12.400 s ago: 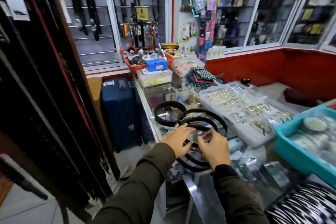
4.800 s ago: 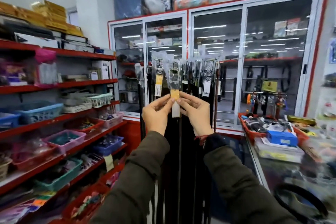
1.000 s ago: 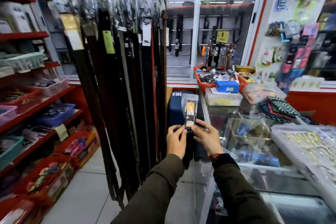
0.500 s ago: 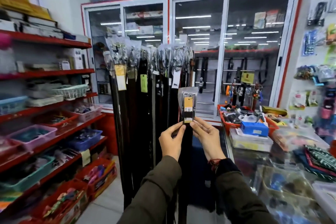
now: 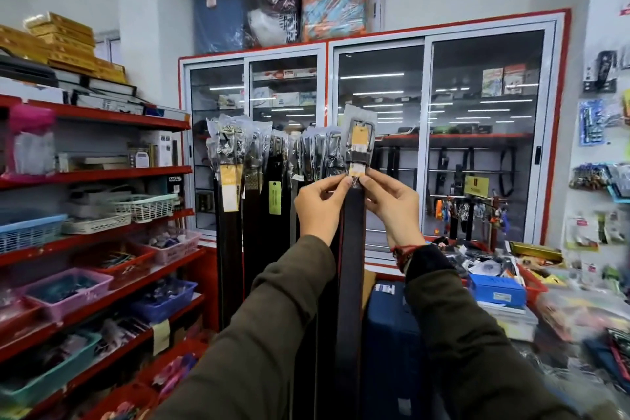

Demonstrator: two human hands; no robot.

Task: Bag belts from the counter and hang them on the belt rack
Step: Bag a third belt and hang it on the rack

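Holding bagged belt (image 5: 353, 249) upright at chest height, long axis vertical, strap hanging straight down between forearms. Left hand (image 5: 320, 206) and right hand (image 5: 392, 204) both pinched on the bag just below the buckle (image 5: 360, 140), thumbs and forefingers closed on plastic. Belt rack (image 5: 272, 153) just left and behind, bag top level with hung buckles. Both arms raised, elbows bent; left hand nearer rack. Hook itself not visible.

head cam | faces forward, level | near raised hands (image 5: 358, 204) | belt rack (image 5: 272, 160) behind
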